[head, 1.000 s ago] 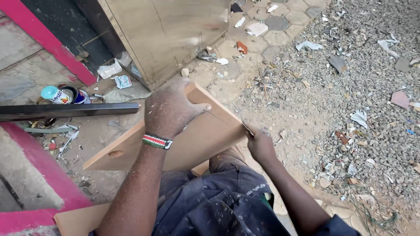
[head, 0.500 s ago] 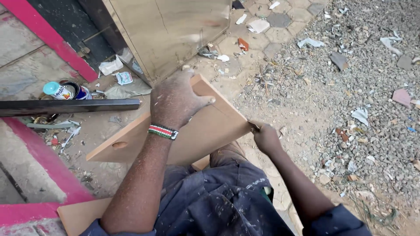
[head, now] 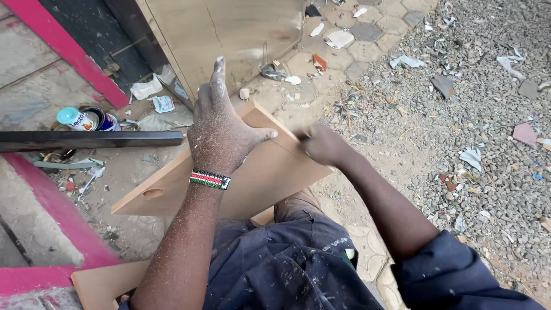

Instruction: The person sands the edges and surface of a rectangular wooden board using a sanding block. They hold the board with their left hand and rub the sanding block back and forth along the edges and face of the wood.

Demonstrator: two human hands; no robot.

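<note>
While the left hand (head: 221, 135) steadies the wooden board (head: 252, 172) (dusty), the right hand (head: 324, 143) works its edge

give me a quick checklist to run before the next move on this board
1. Left hand pressing flat on the wooden board: ok.
2. Right hand at the board's right edge, blurred, what it holds: cannot tell.
3. Board propped on the knee, steady: cannot tell.
4. Black metal bar clear of the board: ok.
5. Paint tins out of the hands' way: ok.
6. Ground free of litter and gravel: not ok.
</note>
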